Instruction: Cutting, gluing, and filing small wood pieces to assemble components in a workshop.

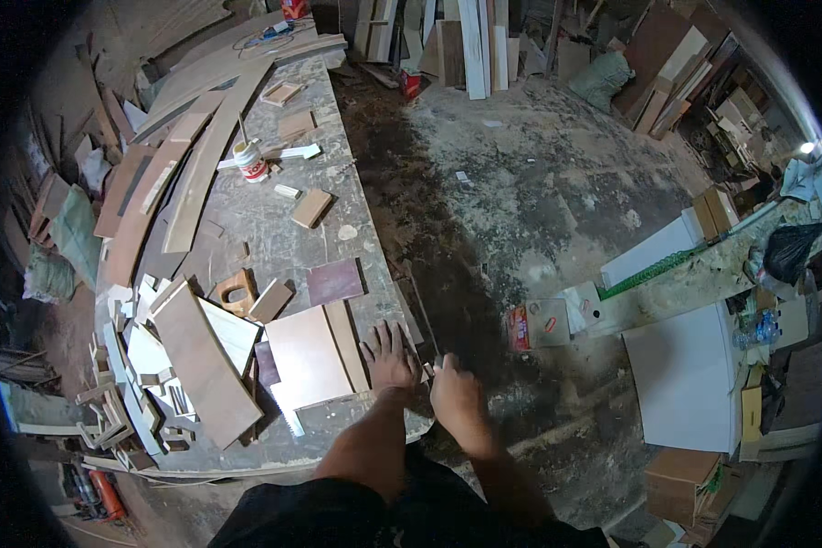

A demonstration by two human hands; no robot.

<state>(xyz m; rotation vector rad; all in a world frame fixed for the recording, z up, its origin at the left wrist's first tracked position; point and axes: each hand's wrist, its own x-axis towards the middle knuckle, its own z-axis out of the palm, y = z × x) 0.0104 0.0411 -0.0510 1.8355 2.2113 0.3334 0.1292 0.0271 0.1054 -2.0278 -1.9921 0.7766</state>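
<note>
My left hand [394, 358] lies flat near the workbench's right edge, fingers spread, just right of a narrow wood strip [345, 345]. Just past that edge my right hand [458, 395] is closed, slightly blurred, around something I cannot make out. A thin straight piece [426, 315] slants up and away from its fingers. Left of the strip lies a pale smooth panel [309, 358]. Beyond it sit a dark reddish board [334, 282], a small wood block [270, 301] and a wooden saw handle [237, 293]. A toothed blade end [288, 413] shows below the panel.
A long brown board [207, 361] and several offcuts cover the bench's left part. A white glue tub [250, 163] stands farther back near a wood block [311, 208]. Right across the floor are a white panel [685, 379] and a cardboard box [680, 481].
</note>
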